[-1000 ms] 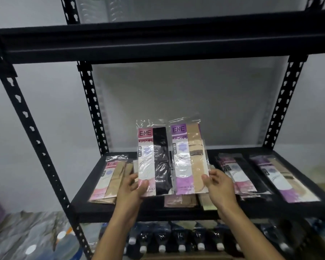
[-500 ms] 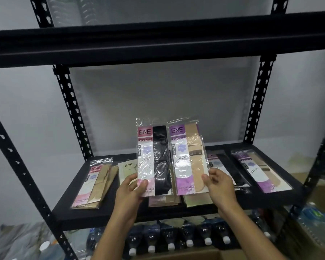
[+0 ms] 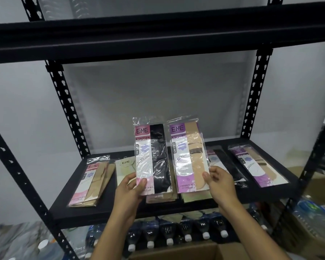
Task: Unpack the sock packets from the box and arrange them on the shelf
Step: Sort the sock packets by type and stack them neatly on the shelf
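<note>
Left hand point(image 3: 129, 186) is pinching the pink packet point(image 3: 152, 158), right hand point(image 3: 219, 182) the purple packet point(image 3: 189, 156), both at lower corners, upright at frame centre over the shelf point(image 3: 105, 211). Judging: light, floppy, slick film; the lower edge is likely offering the firmest hold.

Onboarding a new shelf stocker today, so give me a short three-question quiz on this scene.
1. True or false: the left hand holds the black-sock packet.
2. The header of the beige-sock packet in the right hand is: A) pink B) purple C) green.
3. Fill in: below the shelf there is a row of dark ____ with white caps.
Key: 1 true; 2 B; 3 bottles.
</note>
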`<state>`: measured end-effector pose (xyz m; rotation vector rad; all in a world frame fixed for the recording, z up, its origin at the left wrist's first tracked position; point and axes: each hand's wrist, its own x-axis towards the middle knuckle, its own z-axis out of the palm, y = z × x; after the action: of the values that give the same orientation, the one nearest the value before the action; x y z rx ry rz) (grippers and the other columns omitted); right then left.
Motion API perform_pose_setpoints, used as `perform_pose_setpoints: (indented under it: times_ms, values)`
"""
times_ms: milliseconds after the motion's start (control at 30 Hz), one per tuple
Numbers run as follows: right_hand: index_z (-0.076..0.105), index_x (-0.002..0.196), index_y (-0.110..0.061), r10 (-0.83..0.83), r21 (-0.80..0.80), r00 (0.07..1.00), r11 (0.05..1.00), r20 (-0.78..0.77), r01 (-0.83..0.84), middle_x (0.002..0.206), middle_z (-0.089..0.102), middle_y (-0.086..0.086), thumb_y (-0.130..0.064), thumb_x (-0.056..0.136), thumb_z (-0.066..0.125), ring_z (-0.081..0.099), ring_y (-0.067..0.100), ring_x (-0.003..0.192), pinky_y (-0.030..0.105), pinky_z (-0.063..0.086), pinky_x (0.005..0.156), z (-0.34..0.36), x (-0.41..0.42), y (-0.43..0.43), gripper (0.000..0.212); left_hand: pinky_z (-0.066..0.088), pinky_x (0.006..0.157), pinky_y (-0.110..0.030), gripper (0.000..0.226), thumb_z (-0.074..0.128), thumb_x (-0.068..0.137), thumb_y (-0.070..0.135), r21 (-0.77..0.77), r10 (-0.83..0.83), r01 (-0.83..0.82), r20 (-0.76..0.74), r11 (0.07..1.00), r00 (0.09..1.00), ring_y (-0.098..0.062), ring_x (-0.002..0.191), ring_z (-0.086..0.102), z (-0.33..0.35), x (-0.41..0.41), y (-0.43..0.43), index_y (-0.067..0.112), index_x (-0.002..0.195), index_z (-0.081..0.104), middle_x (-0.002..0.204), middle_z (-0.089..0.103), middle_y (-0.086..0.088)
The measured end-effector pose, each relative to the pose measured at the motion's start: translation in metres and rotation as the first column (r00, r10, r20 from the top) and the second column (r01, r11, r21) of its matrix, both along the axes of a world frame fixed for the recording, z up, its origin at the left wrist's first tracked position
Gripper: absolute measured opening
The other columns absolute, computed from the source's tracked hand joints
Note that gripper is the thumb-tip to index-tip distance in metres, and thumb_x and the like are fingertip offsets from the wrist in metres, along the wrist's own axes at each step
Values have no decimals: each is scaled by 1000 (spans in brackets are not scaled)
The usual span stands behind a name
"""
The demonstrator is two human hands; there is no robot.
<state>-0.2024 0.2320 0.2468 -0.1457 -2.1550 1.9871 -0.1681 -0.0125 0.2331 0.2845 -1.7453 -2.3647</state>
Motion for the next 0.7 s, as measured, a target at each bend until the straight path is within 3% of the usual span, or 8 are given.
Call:
perform_pose_setpoints:
  times_ms: [100,200,367,467,567,700]
  values:
    - [59,113,-10,-22,15,1000,1000,16,22,105,60,3,-9,90,60,56,19,104,35,46,93,-4,-3,6,23,56,71,-39,31,67,88,3,-18,-4,5,7,1000,1000,-25,86,72,-3,-1,7,13,116,56,105,74,-11]
    - [59,112,-10,-45,37,999,998,19,44,110,62,6,-10,90,60,57,20,106,34,46,92,-5,-6,18,21,55,86,-50,31,67,88,4,-48,-14,15,17,999,1000,-29,92,71,-4,-3,20,13,116,56,107,74,-10]
    - [57,119,-9,-121,68,992,991,42,118,119,61,8,-12,91,60,54,18,107,30,43,90,-8,-15,58,29,55,62,-28,33,66,89,4,-60,-51,53,34,997,998,-14,80,73,-6,-8,47,14,118,54,108,68,-3]
    - [53,127,-5,-191,99,980,978,48,186,129,57,14,-12,92,58,52,25,118,35,40,97,-10,-21,87,36,56,57,-25,27,64,90,-1,-58,-93,95,50,994,994,-12,70,74,-7,-11,66,13,111,55,97,72,-6]
    - [53,128,-2,-243,154,969,960,40,234,128,58,16,-11,92,58,56,28,112,38,44,98,-13,-26,116,37,56,70,-35,30,66,88,5,-65,-112,116,71,991,991,-24,86,73,-8,-16,86,14,114,55,101,73,-7]
    - [58,118,-1,-302,204,952,936,55,286,115,64,11,-11,92,57,61,28,102,44,49,94,-18,-35,150,28,53,72,-34,28,68,88,8,-86,-133,140,86,986,987,-23,93,69,-11,-27,114,15,112,56,103,70,-6]
